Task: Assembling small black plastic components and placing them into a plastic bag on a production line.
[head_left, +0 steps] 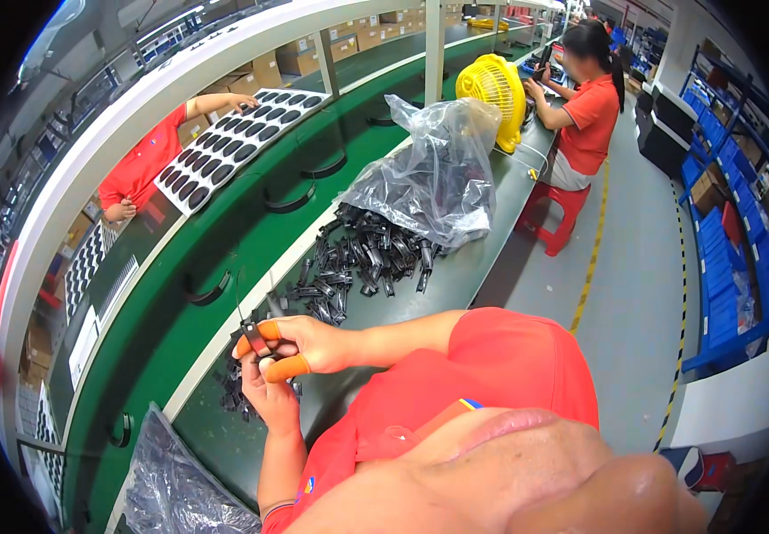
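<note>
My right hand (311, 343), with orange finger cots on its thumb and a finger, is closed on a small black plastic part (253, 338). A thin dark strand rises from beside that part. From below, my left hand (270, 397) meets it, its fingers closed around the lower end of the same part and partly hidden. Just beyond my hands lies a pile of loose black plastic parts (375, 254) on the dark green bench (469, 262). More such pieces (235, 392) lie left of my left hand.
A clear plastic bag (442, 169) covers the pile's far end; another bag (175, 485) lies near left. Curved black bands (291, 198) ride the green conveyor belt (255, 236). Across it, a person reaches over a tray of black ovals (242, 138). A yellow fan (496, 93) stands before a seated co-worker (589, 125).
</note>
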The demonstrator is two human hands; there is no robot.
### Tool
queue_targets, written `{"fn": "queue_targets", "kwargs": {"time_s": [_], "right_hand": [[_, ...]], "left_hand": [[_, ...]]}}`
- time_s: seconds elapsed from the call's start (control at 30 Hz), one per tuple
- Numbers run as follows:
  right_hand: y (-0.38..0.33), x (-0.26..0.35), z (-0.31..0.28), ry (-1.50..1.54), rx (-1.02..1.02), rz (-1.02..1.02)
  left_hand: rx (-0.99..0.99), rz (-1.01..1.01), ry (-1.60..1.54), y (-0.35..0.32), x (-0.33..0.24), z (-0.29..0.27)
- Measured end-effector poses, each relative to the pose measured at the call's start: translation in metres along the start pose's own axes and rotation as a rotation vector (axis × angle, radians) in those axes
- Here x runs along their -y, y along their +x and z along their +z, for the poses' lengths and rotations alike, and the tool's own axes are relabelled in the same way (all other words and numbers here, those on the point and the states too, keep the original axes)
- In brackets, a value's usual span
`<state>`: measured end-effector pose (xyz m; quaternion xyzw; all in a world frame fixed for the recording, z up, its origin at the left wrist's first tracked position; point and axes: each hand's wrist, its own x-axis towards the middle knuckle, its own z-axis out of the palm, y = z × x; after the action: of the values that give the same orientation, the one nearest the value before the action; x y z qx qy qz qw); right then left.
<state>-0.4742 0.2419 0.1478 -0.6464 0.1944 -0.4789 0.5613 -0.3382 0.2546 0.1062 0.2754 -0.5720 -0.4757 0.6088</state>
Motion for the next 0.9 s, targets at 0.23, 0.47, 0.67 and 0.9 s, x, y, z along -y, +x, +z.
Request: {"fn": "queue_targets", "kwargs": {"time_s": [0.23,0.47,0.67,0.9], "right_hand": [[-0.008,-0.005,-0.021,-0.426,0.028,-0.338],[-0.018,0.003,-0.016,-0.282,0.029,-0.291],[-0.013,0.003,-0.027,-0.206,0.082,-0.259],[-0.016,-0.015,-0.010,-0.416,-0.125,-0.384]], "left_hand": [[0.112,-0.050,-0.032,-0.004,-0.004,0.003],[0.103,0.115,0.498,-0.006,-0.018,0.018],[0.329,-0.235,0.156,0.005,-0.028,0.012],[0.164,-0.139,0.217,0.009,-0.024,0.022]]}}
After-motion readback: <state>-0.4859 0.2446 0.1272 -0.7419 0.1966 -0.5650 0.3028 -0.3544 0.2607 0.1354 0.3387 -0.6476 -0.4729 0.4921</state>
